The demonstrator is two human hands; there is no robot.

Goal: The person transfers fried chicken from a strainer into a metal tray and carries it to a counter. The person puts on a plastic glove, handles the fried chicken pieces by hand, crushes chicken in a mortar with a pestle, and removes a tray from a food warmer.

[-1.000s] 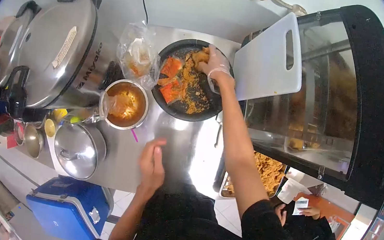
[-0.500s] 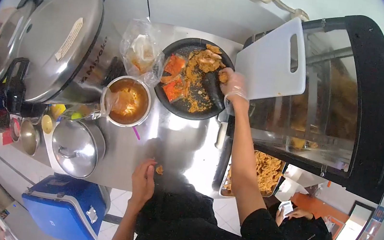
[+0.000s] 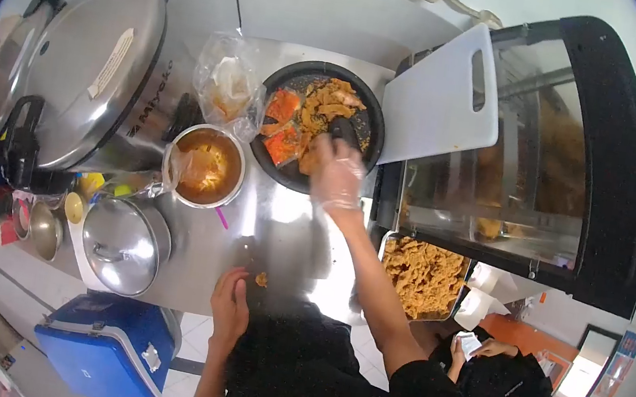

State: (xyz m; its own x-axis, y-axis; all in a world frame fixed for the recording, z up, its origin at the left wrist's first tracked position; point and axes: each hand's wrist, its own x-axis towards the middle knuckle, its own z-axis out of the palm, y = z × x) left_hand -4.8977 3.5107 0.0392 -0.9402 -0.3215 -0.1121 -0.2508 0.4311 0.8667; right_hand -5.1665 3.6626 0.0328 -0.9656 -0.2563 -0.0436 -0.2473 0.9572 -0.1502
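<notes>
Keeping the pestle (image 3: 345, 130) inside the mortar (image 3: 377, 122) seems best; I can't tell if my right fingers (image 3: 324, 153) grip it, left fingers (image 3: 228, 285) loosely open.

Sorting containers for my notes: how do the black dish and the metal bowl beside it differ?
The black dish is wider than the metal bowl. The dish is dark; the bowl is silvery. The dish holds golden-brown food, the bowl a brownish liquid. Both are round and stand on the counter.
</notes>
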